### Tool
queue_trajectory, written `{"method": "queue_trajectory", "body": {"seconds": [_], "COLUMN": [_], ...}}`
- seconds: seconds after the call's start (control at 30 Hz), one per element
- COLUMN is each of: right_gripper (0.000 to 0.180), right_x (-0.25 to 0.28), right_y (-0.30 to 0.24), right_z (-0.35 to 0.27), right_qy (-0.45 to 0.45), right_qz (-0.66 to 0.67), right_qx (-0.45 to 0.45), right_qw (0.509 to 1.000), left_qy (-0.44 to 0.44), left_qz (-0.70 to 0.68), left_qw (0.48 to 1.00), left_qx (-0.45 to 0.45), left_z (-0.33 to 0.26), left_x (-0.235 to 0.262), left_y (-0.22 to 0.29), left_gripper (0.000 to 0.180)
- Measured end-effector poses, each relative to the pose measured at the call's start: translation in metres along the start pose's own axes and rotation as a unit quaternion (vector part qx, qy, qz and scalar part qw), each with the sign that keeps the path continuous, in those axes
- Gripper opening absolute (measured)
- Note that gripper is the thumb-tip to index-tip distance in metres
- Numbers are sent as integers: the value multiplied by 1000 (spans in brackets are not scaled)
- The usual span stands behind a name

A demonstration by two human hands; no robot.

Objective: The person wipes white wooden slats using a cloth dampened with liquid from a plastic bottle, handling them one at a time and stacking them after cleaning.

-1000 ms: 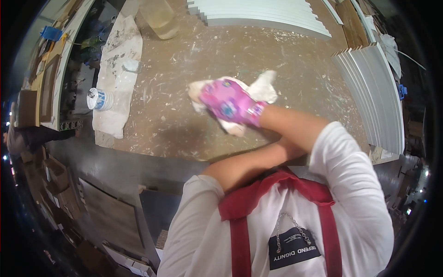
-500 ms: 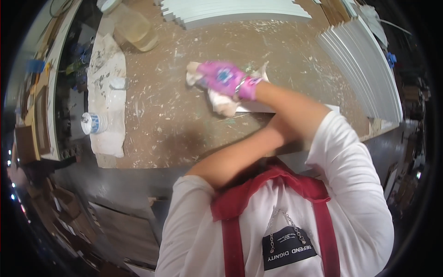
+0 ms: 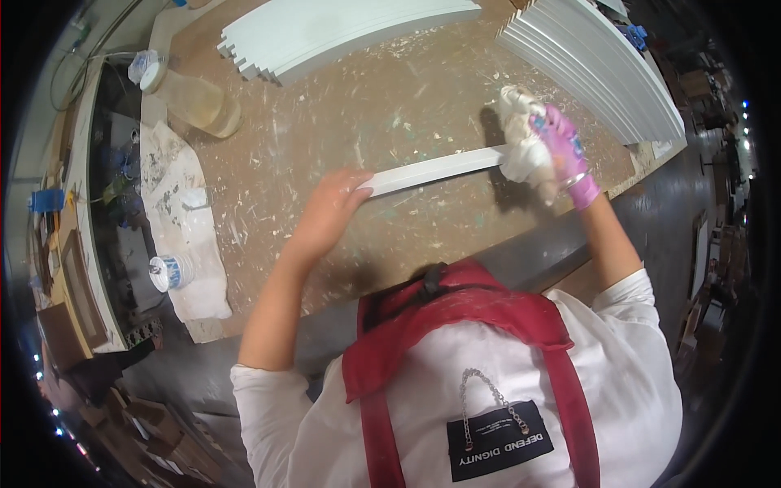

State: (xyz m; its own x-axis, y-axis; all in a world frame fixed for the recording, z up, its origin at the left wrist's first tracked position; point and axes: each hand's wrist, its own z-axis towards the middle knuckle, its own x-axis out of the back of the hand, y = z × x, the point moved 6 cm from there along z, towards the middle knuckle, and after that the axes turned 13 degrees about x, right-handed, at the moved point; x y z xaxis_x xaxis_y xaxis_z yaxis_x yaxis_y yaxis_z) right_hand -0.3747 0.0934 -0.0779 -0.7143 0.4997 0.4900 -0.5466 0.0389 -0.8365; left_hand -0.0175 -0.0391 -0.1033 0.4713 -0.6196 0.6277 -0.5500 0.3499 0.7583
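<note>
A white painted slat [image 3: 435, 170] lies slantwise above the worktable, its left end in my bare left hand [image 3: 329, 207]. The fingers and thumb of that hand are closed round the end. At the slat's other end, my right hand [image 3: 565, 150], in a pink patterned glove, clutches a crumpled white rag [image 3: 521, 134]. The rag hides the slat's right tip and touches it. A bracelet circles the right wrist over the glove cuff.
The paint-spattered worktable [image 3: 293, 154] carries stacked white slats [image 3: 350, 32] at the back and another stack [image 3: 598, 73] at the right. To the left are a jug of yellowish liquid [image 3: 195, 102], a stained cloth [image 3: 191, 236] and a small white can [image 3: 167, 274].
My forearms have uncrossed. The gloved right hand and rag have swept from mid-table to the right. My left hand, hidden before, now shows at the slat's left end.
</note>
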Motion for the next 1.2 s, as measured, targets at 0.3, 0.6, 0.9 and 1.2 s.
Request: {"method": "queue_trajectory", "body": {"seconds": [0.3, 0.6, 0.9, 1.2], "right_gripper": [15, 15, 23, 21], "right_x": [-48, -147, -124, -218], "right_y": [2, -123, -60, -145], "right_z": [8, -12, -17, -37], "right_qy": [83, -120, -194, -237], "right_qz": [69, -224, -114, -191], "right_qx": [-16, 354, 13, 342], "right_qw": [994, 900, 974, 889], "left_qy": [132, 139, 176, 182], "left_qz": [-59, 45, 4, 7], "left_qw": [989, 989, 984, 983], "left_qx": [13, -3, -37, -19], "left_z": [4, -12, -15, -9], "left_x": [3, -13, -12, -16], "left_y": [-19, -33, -32, -37], "left_gripper": [20, 28, 19, 21]}}
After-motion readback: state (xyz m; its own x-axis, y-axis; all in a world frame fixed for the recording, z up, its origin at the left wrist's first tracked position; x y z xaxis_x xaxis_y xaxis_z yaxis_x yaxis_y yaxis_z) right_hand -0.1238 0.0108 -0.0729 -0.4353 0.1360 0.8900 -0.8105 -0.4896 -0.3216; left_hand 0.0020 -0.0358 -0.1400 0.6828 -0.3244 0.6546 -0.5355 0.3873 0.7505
